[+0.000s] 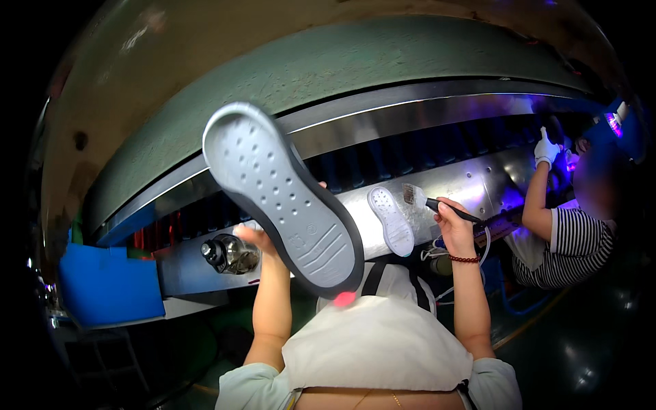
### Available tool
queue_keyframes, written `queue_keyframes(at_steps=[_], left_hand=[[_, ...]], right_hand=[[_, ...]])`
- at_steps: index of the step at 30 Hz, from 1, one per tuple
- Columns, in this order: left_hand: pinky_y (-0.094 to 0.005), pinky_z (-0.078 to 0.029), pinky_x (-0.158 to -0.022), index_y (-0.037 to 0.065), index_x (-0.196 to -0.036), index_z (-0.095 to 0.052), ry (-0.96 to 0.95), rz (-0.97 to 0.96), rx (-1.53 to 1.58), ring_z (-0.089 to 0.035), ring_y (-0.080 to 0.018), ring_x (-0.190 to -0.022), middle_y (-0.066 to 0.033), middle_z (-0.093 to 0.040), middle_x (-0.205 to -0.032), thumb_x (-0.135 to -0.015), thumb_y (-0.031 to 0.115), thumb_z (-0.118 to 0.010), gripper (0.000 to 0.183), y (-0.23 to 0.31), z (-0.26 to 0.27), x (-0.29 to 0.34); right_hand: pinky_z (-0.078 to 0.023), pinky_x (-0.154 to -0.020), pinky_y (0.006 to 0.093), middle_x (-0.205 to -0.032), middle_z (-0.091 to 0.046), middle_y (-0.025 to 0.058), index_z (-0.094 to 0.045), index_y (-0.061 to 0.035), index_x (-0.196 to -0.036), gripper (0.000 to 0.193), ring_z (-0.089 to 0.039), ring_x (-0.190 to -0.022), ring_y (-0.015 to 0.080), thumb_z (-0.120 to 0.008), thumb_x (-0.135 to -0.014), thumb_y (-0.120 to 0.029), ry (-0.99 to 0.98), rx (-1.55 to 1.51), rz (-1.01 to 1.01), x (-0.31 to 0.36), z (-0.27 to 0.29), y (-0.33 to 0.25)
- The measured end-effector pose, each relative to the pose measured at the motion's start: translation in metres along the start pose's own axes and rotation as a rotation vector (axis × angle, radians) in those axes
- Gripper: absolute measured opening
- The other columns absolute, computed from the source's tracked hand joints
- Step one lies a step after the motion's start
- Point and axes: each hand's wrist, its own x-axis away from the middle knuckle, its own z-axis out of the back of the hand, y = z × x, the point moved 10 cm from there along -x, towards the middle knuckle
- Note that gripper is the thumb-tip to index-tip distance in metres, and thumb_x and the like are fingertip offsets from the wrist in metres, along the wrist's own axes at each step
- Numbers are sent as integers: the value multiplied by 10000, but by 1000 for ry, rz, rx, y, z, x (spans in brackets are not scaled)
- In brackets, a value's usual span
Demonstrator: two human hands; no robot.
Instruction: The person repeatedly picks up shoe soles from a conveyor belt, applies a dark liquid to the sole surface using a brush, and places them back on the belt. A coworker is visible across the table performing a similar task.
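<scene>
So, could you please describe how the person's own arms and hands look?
Both arms have short, pale blue-green sleeves. The left hand and right hand wear no gloves. A dark red beaded bracelet circles the right wrist.

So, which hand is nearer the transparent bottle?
Left. The left hand, gripping the grey shoe sole, appears just right of the transparent bottle; the right hand, holding the flat brush, is farther right.
</scene>
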Motion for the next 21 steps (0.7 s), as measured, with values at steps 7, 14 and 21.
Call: queue_keyframes(at_steps=[7,14,21], left_hand=[[-486,-401,-854,31,-1214,-319,113,-20,-144,-474,-380,-1005,-228,-448,-1115,-509,751,-520,1028,10,15,-8],[-356,-335,-915,64,-1254,-302,553,17,-274,-411,-240,-1075,-112,-403,-1210,-682,741,-282,887,-21,42,6],[-330,-346,-898,73,-1238,-326,473,53,-22,-435,-213,-1040,-100,-438,-1163,-688,745,-233,874,-43,38,11]], right_hand=[[-434,-707,212,-856,-593,86,-551,39,-935,203,-549,-741,107,-569,-737,-5,-310,42,-4,4,-82,-23],[-446,-722,220,-852,-612,106,-575,35,-912,191,-574,-765,118,-591,-728,-14,-639,234,-7,17,-188,-25],[-456,-720,225,-830,-620,93,-588,23,-900,179,-580,-750,109,-595,-729,-27,-697,346,4,-4,-219,-17]])
